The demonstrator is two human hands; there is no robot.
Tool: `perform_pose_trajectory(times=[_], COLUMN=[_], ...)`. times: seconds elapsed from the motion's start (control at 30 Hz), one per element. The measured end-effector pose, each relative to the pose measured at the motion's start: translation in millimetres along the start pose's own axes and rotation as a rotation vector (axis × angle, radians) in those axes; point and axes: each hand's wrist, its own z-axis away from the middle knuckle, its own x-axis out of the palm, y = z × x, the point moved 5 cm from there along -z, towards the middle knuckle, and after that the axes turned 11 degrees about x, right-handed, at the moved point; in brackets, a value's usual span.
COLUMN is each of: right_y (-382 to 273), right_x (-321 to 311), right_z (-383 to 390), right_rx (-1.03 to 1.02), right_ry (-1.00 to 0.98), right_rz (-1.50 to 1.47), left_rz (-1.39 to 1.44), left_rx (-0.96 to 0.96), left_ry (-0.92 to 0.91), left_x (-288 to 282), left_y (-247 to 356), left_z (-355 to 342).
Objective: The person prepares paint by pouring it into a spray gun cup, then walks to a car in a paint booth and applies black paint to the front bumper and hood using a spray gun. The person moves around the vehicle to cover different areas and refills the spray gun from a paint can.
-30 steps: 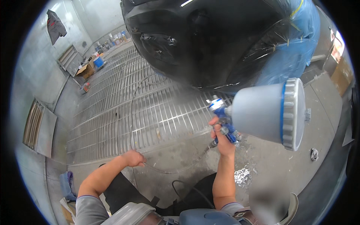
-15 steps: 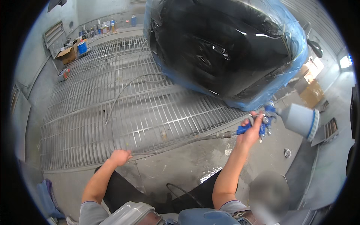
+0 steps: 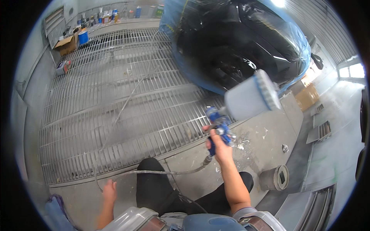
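My right hand (image 3: 220, 148) is wrapped round the handle of a blue paint spray gun (image 3: 222, 127), held up in front of me. A large white cup (image 3: 248, 98) with a ribbed lid is fixed to the gun, tilted to the right. From the handle a grey air hose (image 3: 165, 172) runs left across my knee. At the lower left, my left hand (image 3: 110, 189) is closed at the hose, its fingers slightly blurred. Beyond the gun stands a glossy black car body (image 3: 227, 42), edged with blue masking film (image 3: 183, 73).
A metal floor grating (image 3: 108, 96) spreads ahead, with more hose lying over it. On the right stand a grey bucket (image 3: 274, 178) and a cardboard box (image 3: 307, 97). Far left are an open carton (image 3: 66, 45), a blue tin (image 3: 83, 37) and several cans (image 3: 106, 17).
My right hand has moved left with the spray gun, whose cup now points up to the right. My left hand has drawn back toward me. The view has shifted, bringing the grey bucket into clear sight.
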Motion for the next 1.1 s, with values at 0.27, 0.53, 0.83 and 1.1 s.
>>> perform_pose_trajectory(times=[0.27, 0.53, 0.83, 1.1], right_y=[-38, -69, 3, 16], right_x=[-53, -105, -64, 10], right_z=[50, 107, -31, -184], right_rx=[-0.175, -0.354, -0.107, -0.341], right_ry=[0.524, 0.755, 0.326, -0.116], right_rz=[-0.343, -0.178, 0.383, 0.823], left_rz=[0.220, 0.163, -0.072, -0.174], left_rx=[0.138, 0.435, 0.599, 0.702], left_ry=[0.023, -0.092, -0.112, -0.164], left_x=[17, 50, 95, 107], left_y=[23, 124, 194, 319], left_z=[-31, -118, -167, -189])
